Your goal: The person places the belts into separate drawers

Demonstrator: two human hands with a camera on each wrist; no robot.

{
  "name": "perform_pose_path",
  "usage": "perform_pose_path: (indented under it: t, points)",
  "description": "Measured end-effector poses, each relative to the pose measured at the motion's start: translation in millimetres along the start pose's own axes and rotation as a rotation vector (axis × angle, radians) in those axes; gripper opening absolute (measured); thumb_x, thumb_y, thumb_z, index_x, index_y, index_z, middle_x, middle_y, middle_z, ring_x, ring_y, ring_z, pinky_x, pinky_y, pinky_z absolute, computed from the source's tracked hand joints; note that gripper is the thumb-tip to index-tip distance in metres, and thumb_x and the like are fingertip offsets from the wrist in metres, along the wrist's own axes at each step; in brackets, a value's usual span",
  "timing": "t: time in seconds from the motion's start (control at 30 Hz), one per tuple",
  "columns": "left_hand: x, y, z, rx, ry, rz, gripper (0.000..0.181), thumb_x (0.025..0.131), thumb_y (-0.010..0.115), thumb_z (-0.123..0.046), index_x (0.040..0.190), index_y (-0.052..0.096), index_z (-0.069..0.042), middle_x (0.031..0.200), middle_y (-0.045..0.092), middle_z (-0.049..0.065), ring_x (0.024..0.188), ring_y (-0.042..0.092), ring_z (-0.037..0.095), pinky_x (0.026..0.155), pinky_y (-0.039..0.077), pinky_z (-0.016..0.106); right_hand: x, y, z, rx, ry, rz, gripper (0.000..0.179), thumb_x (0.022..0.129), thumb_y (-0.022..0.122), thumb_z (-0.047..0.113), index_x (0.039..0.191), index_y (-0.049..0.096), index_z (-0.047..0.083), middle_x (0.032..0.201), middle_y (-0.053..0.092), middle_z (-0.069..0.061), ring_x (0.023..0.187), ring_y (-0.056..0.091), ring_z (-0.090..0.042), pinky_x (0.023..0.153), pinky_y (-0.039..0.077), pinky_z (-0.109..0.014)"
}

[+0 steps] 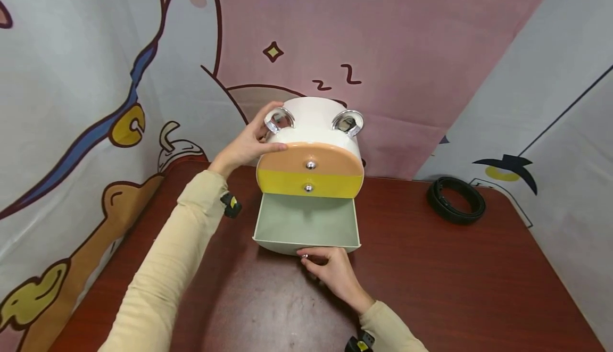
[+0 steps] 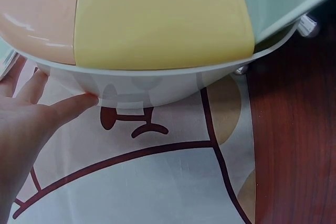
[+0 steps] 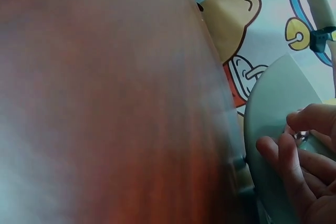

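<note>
A small white drawer box (image 1: 313, 112) with two silver ear-shaped parts stands on the table. Its peach drawer (image 1: 282, 159) and yellow drawer (image 1: 282, 183) are closed. The pale green bottom drawer (image 1: 306, 219) is pulled out, and nothing lies inside. My left hand (image 1: 246, 144) rests on the box's upper left side, thumb near the front edge and fingers spread by the left silver ear (image 1: 280, 119). With thumb and finger, my right hand (image 1: 335, 272) pinches the round silver knob (image 3: 301, 135) on the green drawer's front.
A coiled black belt (image 1: 456, 199) lies on the dark red-brown table (image 1: 431, 267) at the right. A cartoon-printed cloth (image 1: 383, 33) hangs close behind the box and along the left side.
</note>
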State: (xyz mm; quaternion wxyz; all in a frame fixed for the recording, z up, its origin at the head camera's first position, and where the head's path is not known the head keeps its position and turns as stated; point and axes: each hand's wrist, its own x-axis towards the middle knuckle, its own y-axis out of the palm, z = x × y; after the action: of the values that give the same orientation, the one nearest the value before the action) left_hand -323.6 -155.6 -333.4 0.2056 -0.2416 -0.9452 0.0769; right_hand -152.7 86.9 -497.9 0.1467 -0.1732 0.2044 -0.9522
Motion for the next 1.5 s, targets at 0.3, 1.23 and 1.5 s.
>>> perform_pose_path:
  t: [0.3, 1.23, 1.5]
  points:
    - [-1.2, -0.6, -0.1, -0.004, -0.002, -0.009, 0.087, 0.083, 0.071, 0.008, 0.15, 0.023, -0.021, 0.139, 0.042, 0.016, 0.124, 0.046, 0.022, 0.096, 0.04, 0.037, -10.1, 5, 3, -0.001, -0.002, -0.017, 0.019, 0.083, 0.074, 0.002, 0.098, 0.077, 0.013, 0.059, 0.061, 0.007, 0.04, 0.045, 0.005, 0.037, 0.042, -0.02]
    - [-1.9, 0.6, 1.7, -0.026, -0.03, -0.009, 0.088, 0.085, 0.07, 0.006, 0.152, 0.021, -0.023, 0.144, 0.039, 0.015, 0.125, 0.046, 0.025, 0.094, 0.043, 0.035, -15.6, -28, 34, 0.095, 0.091, 0.337, 0.026, 0.094, 0.062, 0.005, 0.119, 0.068, 0.004, 0.09, 0.07, -0.013, 0.065, 0.068, -0.027, 0.052, 0.054, -0.034]
    - [-1.3, 1.3, 0.9, -0.029, -0.02, -0.009, 0.087, 0.085, 0.07, 0.007, 0.151, 0.023, -0.025, 0.144, 0.039, 0.016, 0.126, 0.046, 0.024, 0.095, 0.042, 0.036, -2.0, -53, 41, 0.057, 0.066, 0.263, 0.019, 0.093, 0.062, 0.005, 0.109, 0.072, 0.005, 0.081, 0.071, -0.004, 0.069, 0.068, -0.022, 0.057, 0.054, -0.033]
